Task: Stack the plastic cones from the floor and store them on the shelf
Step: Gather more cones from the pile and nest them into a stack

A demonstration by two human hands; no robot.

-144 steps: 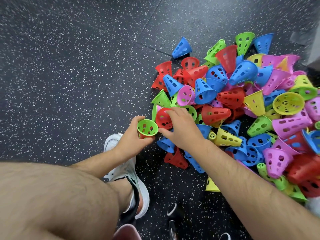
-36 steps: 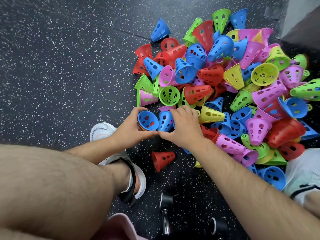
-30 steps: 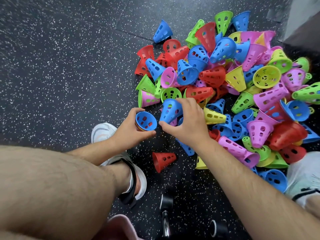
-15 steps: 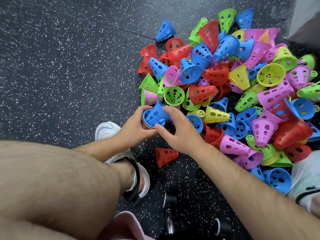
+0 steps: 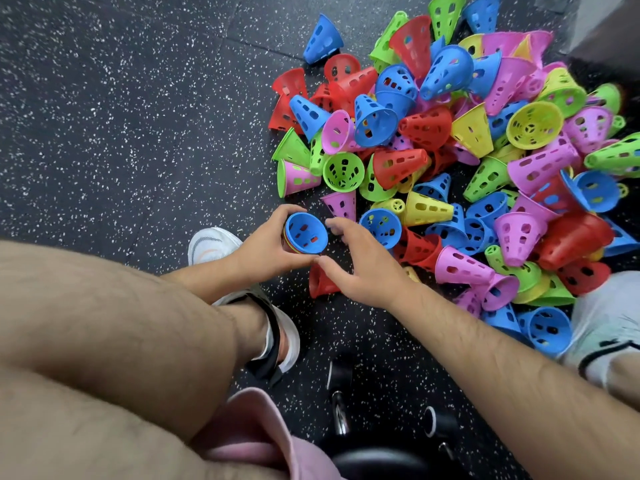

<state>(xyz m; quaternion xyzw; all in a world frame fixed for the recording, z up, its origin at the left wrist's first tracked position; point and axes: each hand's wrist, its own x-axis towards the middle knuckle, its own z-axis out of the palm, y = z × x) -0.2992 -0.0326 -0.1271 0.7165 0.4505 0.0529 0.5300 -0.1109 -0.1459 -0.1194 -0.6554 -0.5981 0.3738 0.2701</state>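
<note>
- The floor (image 5: 121, 116) is black rubber with white specks. The person's bare left leg fills its near left corner, and a pink cloth (image 5: 256, 434) lies against the leg.
- Just right of the cloth, at the near edge, lies a dark object with metal parts (image 5: 339, 410); what it is cannot be told.
- The left foot wears a white shoe (image 5: 214, 242), which is flat on the floor. A second light shoe (image 5: 606, 323) is at the right edge, against the near side of the pile.
- The left hand (image 5: 263, 251) is curled around a stack of cones (image 5: 306, 233), near the middle of the visible floor and just left of the pile. The top cone is blue and its wide mouth faces the camera. Red, green and yellow rims show under it.
- The right hand (image 5: 363, 268) holds nothing. Its fingers are loosely spread just beside the stack, and its thumb tip is very near the left thumb.
- A red cone (image 5: 322, 284) lies on the floor, partly hidden under the right hand.
- The pile of cones (image 5: 485, 150) covers the right side of the floor up to the far right corner. The cones are blue, red, green, yellow and pink, and most are tilted or on their sides.
- A single blue cone (image 5: 322, 39) lies at the far left edge of the pile.
</note>
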